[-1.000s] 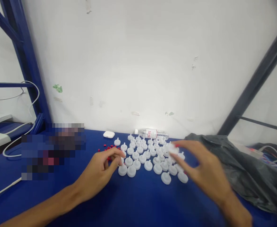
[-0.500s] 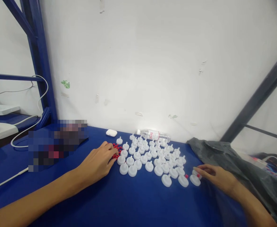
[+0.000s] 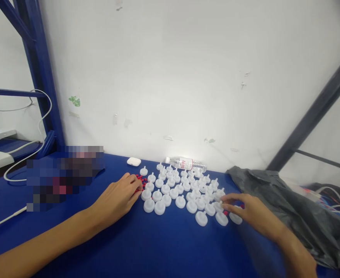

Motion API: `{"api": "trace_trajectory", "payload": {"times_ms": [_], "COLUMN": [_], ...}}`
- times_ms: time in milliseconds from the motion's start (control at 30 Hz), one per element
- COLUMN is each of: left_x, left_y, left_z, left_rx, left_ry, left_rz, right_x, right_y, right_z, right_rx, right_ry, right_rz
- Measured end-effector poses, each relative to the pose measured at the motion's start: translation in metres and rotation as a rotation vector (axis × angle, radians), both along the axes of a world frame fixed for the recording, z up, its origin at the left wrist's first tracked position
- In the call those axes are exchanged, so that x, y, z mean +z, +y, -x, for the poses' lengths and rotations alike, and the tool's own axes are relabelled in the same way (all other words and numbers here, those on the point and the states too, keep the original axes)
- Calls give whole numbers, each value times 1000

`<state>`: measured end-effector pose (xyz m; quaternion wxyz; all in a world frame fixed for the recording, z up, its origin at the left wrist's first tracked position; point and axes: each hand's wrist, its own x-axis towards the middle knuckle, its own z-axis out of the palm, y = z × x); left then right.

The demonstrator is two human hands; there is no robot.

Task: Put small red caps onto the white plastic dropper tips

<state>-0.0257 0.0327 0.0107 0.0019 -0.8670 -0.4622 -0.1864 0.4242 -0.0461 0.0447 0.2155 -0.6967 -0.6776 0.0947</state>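
Observation:
Several white round caps with small stems stand in rows on the blue table. A little heap of tiny red pieces lies at the rows' left end. My left hand rests on the table, its fingers pressed together with the tips in the red pieces; what they pinch is hidden. My right hand lies low at the rows' right end with fingers stretched out. Its fingertips touch a white cap. Another cap sits under the palm, and a red speck shows beside it.
A clear water bottle lies by the white wall, with a white earbud case to its left. A crumpled grey plastic bag covers the table's right side. A white cable runs at the left by the blue frame post.
My right hand came down from above the caps to the right end of the rows, then slid left to a cap. My left hand moved from a raised pinch into the red pieces.

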Motion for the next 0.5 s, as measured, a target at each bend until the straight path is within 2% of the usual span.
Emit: {"api": "trace_trajectory", "payload": {"times_ms": [133, 267, 400, 500], "left_x": [5, 2, -3, 1], "left_y": [-9, -16, -20, -25], "left_z": [-3, -9, -14, -15], "left_rx": [-59, -141, -241, -281], "left_ry": [-122, -236, -313, -381], "left_rz": [-85, -149, -203, -209], "right_x": [-2, 2, 10, 19], "right_y": [-4, -9, -11, -14], "right_z": [5, 18, 22, 29], "right_rx": [54, 110, 118, 104], "right_ry": [14, 21, 42, 134], "right_rz": [-50, -138, -227, -280]}}
